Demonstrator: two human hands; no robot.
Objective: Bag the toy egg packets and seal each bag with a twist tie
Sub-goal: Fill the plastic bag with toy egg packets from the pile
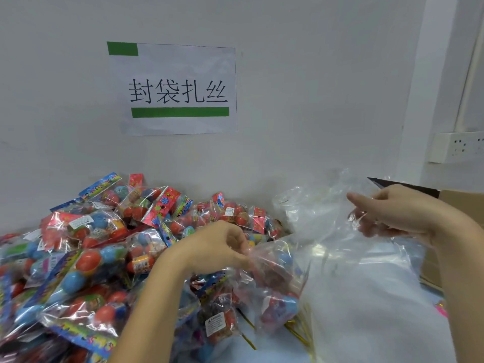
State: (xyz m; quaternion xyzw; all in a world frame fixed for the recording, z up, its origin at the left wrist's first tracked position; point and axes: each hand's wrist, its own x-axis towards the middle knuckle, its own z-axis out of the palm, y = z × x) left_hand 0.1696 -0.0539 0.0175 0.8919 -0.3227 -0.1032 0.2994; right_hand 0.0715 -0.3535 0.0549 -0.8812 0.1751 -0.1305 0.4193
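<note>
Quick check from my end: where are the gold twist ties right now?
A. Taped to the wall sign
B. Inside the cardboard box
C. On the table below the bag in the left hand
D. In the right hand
C: the gold twist ties lie on the table under the bag gripped by the left hand.

The toy egg packets (86,260) are shining in crinkly clear plastic, with smooth plastic eggs inside. The bag (277,273) is looking thin, see-through and glossy. The twist ties (298,334) are glinting like gold foil. The sign (178,87) is looking like flat matt paper. The box (463,203) is looking like dull brown cardboard.
</note>
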